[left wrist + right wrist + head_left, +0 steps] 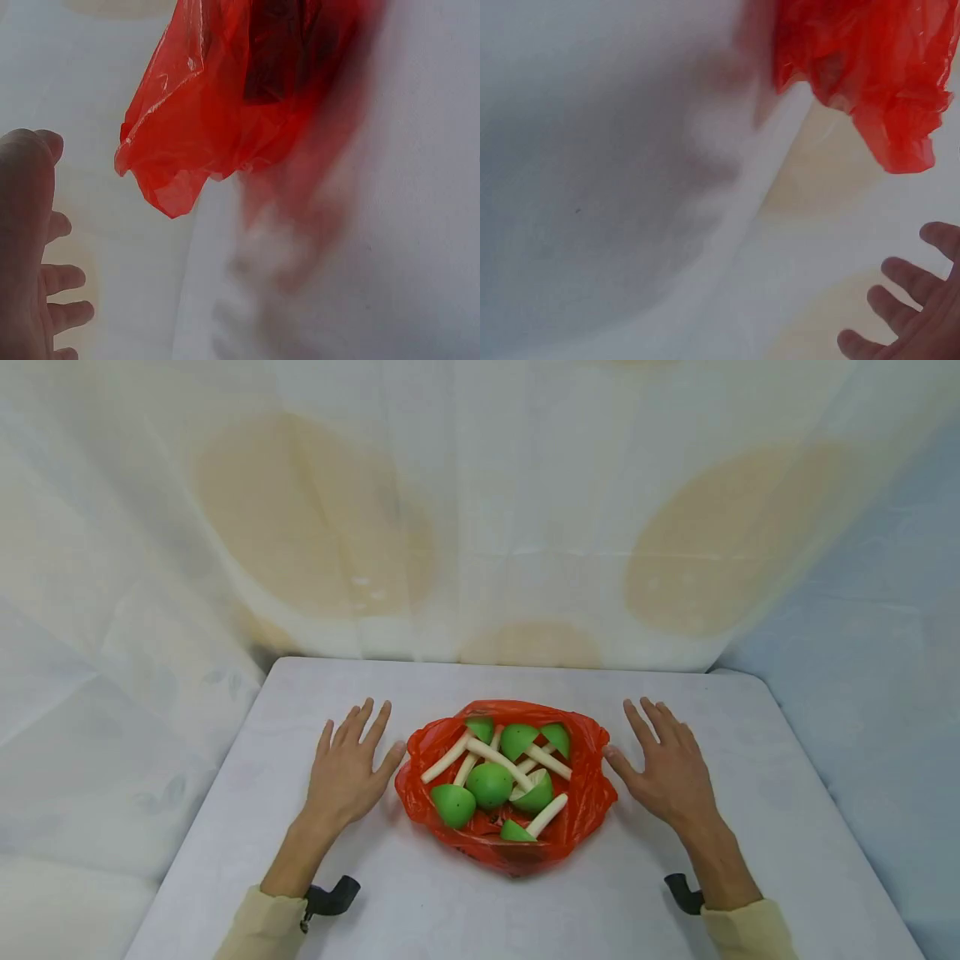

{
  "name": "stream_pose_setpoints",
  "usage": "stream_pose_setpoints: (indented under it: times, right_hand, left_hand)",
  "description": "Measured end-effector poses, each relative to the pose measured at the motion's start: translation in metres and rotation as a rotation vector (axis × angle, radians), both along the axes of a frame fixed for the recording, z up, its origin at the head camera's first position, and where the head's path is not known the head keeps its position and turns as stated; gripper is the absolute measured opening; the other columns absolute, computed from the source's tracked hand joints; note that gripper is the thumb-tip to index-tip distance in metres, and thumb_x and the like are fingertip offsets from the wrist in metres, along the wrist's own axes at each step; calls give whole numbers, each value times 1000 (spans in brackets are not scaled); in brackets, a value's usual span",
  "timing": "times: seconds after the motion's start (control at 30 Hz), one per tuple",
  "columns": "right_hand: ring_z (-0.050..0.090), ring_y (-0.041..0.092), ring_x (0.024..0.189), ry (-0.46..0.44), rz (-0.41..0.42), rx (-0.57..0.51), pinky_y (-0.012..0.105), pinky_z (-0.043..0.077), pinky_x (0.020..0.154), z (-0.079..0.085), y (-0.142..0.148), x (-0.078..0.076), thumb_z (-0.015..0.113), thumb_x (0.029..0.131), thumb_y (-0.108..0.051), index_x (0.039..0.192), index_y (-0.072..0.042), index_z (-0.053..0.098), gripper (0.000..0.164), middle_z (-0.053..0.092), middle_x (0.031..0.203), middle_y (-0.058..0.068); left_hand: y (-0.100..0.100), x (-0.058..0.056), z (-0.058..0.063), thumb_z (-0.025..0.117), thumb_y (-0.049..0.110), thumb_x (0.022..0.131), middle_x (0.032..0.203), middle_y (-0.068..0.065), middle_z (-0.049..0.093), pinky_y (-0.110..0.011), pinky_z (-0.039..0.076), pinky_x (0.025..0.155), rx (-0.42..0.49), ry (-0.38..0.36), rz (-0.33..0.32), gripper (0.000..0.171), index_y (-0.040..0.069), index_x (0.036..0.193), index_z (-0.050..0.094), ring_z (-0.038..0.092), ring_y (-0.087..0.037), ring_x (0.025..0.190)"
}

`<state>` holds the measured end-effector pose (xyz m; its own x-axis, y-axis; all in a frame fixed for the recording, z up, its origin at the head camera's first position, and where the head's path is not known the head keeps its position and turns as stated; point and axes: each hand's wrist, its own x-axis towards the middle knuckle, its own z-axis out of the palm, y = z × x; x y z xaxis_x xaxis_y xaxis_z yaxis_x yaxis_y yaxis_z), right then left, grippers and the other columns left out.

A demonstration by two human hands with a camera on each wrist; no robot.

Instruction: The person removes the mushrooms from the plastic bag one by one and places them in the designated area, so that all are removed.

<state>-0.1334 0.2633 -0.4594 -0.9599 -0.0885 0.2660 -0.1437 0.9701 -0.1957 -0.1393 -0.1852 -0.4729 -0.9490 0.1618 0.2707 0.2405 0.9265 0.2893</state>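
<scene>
A red plastic bag (592, 802) sits on the table with its mouth spread wide. Inside it lie several green rounded pieces, such as one green ball-like piece (490, 786) near the middle, some looking cut in half. Several cream-coloured sticks (550, 816) are mixed among them. To the bag's left, my left hand (347, 777) has its fingers spread and straight, the thumb tip close to the bag's edge. My right hand (670, 774) mirrors it on the other side, fingers extended, thumb right by the rim. Both hands hold nothing.
A white-covered table (465, 918) bears the bag. Behind it hangs a pale curtain (525, 527) with large tan spots, and more cloth encloses the left and right sides. A black bent piece (335, 897) sits at the left wrist, another (684, 893) at the right.
</scene>
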Motion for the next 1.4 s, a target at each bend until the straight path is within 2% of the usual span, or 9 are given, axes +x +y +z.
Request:
stream_pose_setpoints:
  times: [0.2, 0.33, 0.63, 0.83, 0.97, 1.23, 1.4]
  right_hand:
    - [37, 38, 138, 60, 103, -89, 65, 46, 97, 6, -12, 4, 75, 86, -41, 154, -19, 42, 78, 44, 149, 15]
    - [41, 33, 132, 66, 169, -145, 59, 53, 88, 8, -21, 7, 78, 86, -40, 147, -19, 51, 70, 50, 139, 12]
    - [47, 23, 119, 23, 293, -220, 48, 57, 84, 14, -37, 10, 79, 87, -35, 136, -18, 60, 55, 56, 122, 3]
    - [49, 18, 113, -49, 312, -234, 44, 56, 88, 16, -48, 12, 77, 88, -38, 130, -17, 64, 49, 56, 120, 1]
    - [53, 18, 108, -101, 329, -249, 43, 56, 88, 15, -56, 12, 76, 90, -38, 126, -16, 66, 44, 56, 118, 2]
    - [56, 17, 99, -175, 366, -251, 40, 54, 84, 14, -68, 13, 76, 90, -39, 126, -18, 67, 42, 57, 113, 0]
    - [54, 15, 94, -205, 378, -261, 36, 53, 79, 15, -75, 12, 75, 90, -38, 125, -19, 67, 40, 57, 111, 0]
  left_hand:
    - [8, 3, 2, 39, 60, 102, 161, -12, 34, -62, 29, 113, 60, -58, -27, 70, 25, 161, 28, 38, -38, 142]
    - [13, 4, 1, 37, 64, 101, 158, -11, 38, -63, 40, 104, 117, -112, -41, 71, 28, 161, 26, 46, -39, 136]
    - [20, 6, -5, 42, 68, 98, 149, -11, 47, -59, 51, 92, 216, -188, -67, 74, 31, 160, 28, 54, -34, 127]
    - [25, 5, -9, 53, 56, 100, 139, -7, 54, -50, 54, 85, 298, -242, -77, 68, 30, 159, 31, 61, -23, 107]
    - [28, 5, -10, 56, 48, 101, 136, -7, 55, -46, 53, 84, 364, -287, -88, 65, 28, 158, 33, 61, -21, 102]
    - [31, 2, -16, 58, 39, 102, 134, -9, 55, -45, 52, 86, 434, -292, -118, 62, 24, 157, 36, 60, -21, 101]
    - [32, 2, -18, 57, 41, 102, 135, -10, 54, -47, 52, 89, 455, -306, -134, 62, 23, 157, 36, 60, -24, 105]
